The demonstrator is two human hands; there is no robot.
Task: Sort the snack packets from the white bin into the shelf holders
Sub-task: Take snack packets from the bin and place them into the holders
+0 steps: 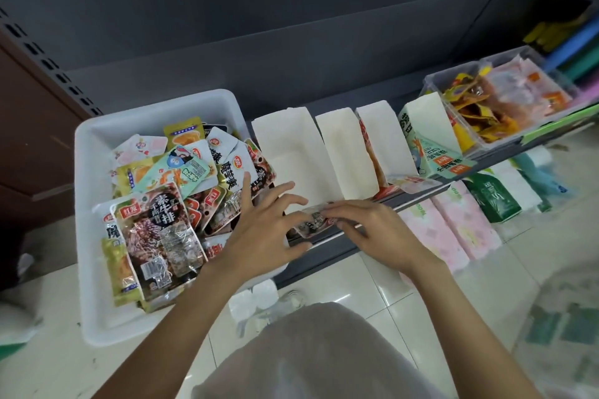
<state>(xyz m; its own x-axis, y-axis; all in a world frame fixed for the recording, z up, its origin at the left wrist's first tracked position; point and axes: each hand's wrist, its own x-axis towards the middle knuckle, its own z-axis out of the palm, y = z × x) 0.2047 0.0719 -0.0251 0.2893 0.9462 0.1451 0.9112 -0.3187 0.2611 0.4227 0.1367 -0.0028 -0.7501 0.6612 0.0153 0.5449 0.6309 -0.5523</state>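
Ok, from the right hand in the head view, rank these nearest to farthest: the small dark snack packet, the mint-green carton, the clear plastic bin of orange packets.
1. Small dark snack packet, pinched in the right hand.
2. Mint-green carton, up the shelf to the right.
3. Clear plastic bin of orange packets, far right.

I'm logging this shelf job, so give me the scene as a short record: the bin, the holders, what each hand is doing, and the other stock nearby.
bin: white bin on the shelf's left end, piled with mixed snack packets
holders: white holders in a row right of the bin; at least two already hold packets
right hand: right hand pinches a small packet at the shelf's front edge
left hand: left hand beside it, fingers spread, fingertips at the packet
other stock: clear tub of orange packets at far right; tissue packs below the shelf
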